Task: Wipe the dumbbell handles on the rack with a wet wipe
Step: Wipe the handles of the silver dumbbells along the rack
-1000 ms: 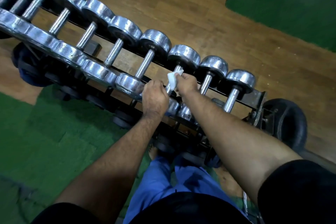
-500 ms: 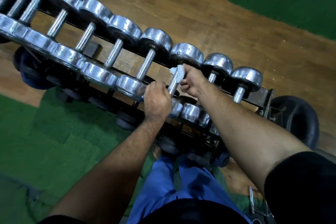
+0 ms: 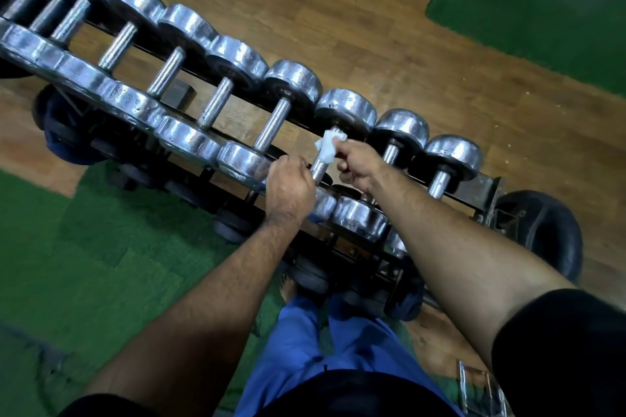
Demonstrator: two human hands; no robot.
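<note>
Rack point(image 3: 481, 184) carried chrome dumbbells packed head to head; knuckles could have been nipped between neighbours if the worked dumbbell point(image 3: 345, 108) rolled. Wipe point(image 3: 328, 145), bunched small, might have slipped off the handle point(image 3: 320, 167) and left metal unwiped. Left hand point(image 3: 288, 188) curled round the handle's near end, steadying. Right hand point(image 3: 355, 162) pinched the wipe against the far end, arm extended.

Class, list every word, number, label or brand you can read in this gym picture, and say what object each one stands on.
None can be read. The dumbbells on the rack show no legible weight numbers or brand marks, only glare. The wet wipe in the right hand is plain white.
</note>
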